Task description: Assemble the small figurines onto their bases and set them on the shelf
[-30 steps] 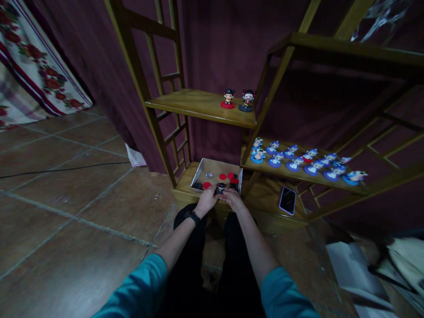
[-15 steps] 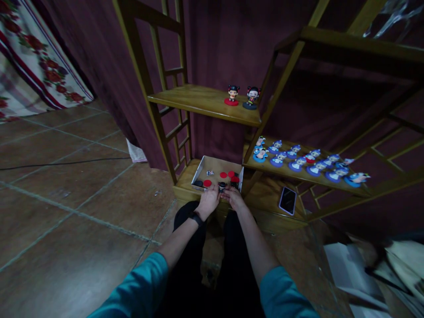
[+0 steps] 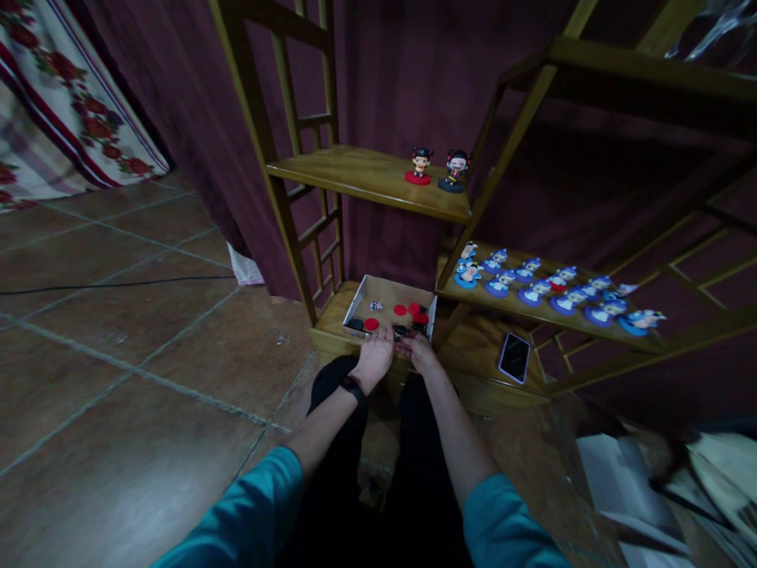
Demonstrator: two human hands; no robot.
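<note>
At the near edge of a shallow cardboard box (image 3: 390, 285), my left hand (image 3: 376, 353) and my right hand (image 3: 417, 350) meet with fingers closed on a small dark-haired figurine (image 3: 400, 332). My fingers cover much of it, and its lower part is hidden. Inside the box lie several red discs (image 3: 400, 310), a black disc (image 3: 355, 324), a small white-and-dark piece (image 3: 377, 305) and dark pieces (image 3: 420, 319) by the right wall. The red disc (image 3: 371, 324) is just beyond my left fingers.
On the upper shelf (image 3: 348, 170) stand a figurine on a red base (image 3: 421, 164) and one on a dark base (image 3: 456, 170). Several blue-and-white figurines (image 3: 534, 293) line the right shelf. Below them lies a phone (image 3: 514, 357). White boxes (image 3: 627, 481) are on the floor at right.
The figurine has been turned between my fingers, so its head now points more to the side. My hands stay at the box's near edge. The view has shifted slightly.
</note>
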